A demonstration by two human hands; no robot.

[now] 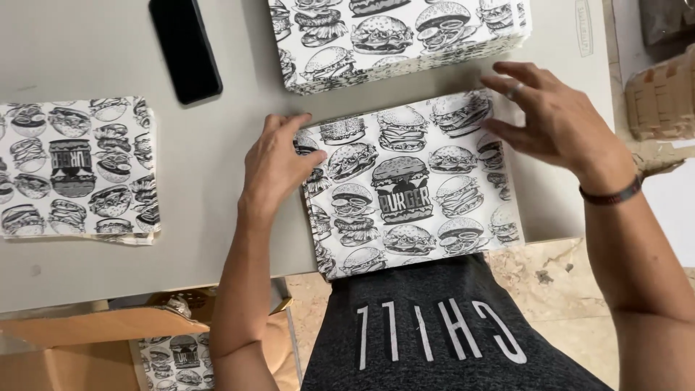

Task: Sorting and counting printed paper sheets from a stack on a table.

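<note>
At the near edge of the worktop we steady a burger-print sheet, our left hand pressing its left corner flat, fingers curled but gripping nothing. Our right hand hovers spread over the far right corner, barely touching. A stack lies just beyond, another pile far left, a phone between.

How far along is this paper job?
A neat pile of burger-print sheets already lies at the left. In hand: the left hand and right hand rest on the edges of a front stack at the table's near edge. Another stack behind lies untouched, and a box below holds more.
</note>
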